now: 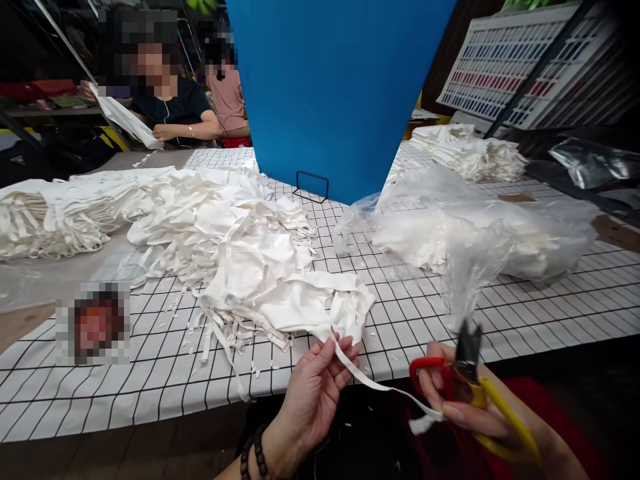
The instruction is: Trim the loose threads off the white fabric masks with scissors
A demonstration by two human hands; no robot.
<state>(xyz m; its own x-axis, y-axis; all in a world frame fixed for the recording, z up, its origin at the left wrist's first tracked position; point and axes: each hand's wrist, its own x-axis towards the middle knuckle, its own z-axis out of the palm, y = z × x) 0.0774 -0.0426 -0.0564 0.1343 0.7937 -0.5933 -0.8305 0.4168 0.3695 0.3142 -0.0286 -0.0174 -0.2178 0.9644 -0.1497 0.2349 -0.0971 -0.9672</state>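
Observation:
My left hand [325,380] pinches a narrow white strap [373,383] at the edge of a white garment [295,303] lying at the table's front. The strap runs right to my right hand [465,413], whose thumb and fingers grip its far end. That same hand also carries scissors [469,360] with one red and one yellow handle, blades pointing up. A large heap of white garments [200,220] with loose straps spreads behind and left of the held one.
A checked cloth [320,233] covers the table, with small white scraps scattered on it. Clear plastic bags [460,227] of white pieces lie right, another white stack [470,150] behind. A blue panel [335,87] stands at the back. A co-worker [175,110] handles white fabric at far left.

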